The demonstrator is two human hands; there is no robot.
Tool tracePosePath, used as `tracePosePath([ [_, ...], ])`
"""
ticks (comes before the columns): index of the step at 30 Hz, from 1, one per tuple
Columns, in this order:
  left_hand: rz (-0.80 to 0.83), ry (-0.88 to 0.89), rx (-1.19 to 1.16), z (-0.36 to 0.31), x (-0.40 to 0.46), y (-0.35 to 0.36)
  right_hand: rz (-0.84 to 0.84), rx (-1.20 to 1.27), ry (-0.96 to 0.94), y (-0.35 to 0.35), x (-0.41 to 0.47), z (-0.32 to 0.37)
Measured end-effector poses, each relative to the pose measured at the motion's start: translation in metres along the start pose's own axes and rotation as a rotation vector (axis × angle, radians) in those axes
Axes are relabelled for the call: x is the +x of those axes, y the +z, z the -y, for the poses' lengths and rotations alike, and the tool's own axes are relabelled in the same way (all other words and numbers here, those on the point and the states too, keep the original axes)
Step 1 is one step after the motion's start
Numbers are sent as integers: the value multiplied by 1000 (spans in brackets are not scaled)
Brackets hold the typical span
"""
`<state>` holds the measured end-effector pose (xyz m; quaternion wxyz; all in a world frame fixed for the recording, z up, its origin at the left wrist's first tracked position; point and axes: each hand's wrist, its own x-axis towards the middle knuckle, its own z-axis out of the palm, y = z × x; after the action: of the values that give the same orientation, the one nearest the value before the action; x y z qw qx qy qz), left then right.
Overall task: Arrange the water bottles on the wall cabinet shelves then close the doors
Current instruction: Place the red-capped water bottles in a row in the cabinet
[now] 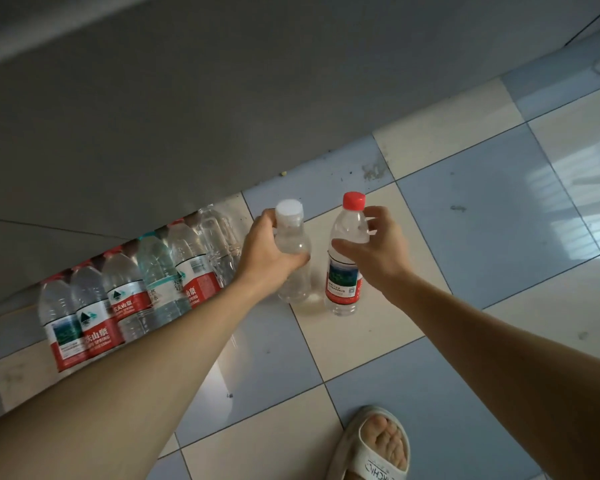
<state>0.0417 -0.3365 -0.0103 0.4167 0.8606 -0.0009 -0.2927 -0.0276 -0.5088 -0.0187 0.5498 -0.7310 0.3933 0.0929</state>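
Observation:
A clear unlabelled bottle with a white cap [293, 244] stands on the tiled floor; my left hand [267, 251] grips its shoulder. To its right stands a red-capped bottle with a red and white label [345, 268]. My right hand [378, 247] curls round its upper part, thumb in front, fingers behind. A row of several more water bottles [136, 289] stands along the foot of the grey wall at the left, partly hidden behind my left forearm. No cabinet is in view.
The grey wall [187, 116] fills the upper left. The floor is blue and cream tiles [482, 220]. A foot in a pale slipper [378, 445] stands at the bottom centre-right.

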Motion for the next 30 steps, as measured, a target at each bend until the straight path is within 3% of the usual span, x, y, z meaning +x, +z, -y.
tracePosePath([
  [5,-76,119,-30,-32,-7,-13,-23,-130,-238,-20,-19,24],
  [15,-172,297,139,-14,-6,2,-21,-262,-425,-12,-19,25],
  [23,-167,225,36,-11,7,-6,-12,-174,-296,-8,-10,19],
  [30,-85,160,-8,13,11,-5,116,-193,-62,-15,9,-7],
])
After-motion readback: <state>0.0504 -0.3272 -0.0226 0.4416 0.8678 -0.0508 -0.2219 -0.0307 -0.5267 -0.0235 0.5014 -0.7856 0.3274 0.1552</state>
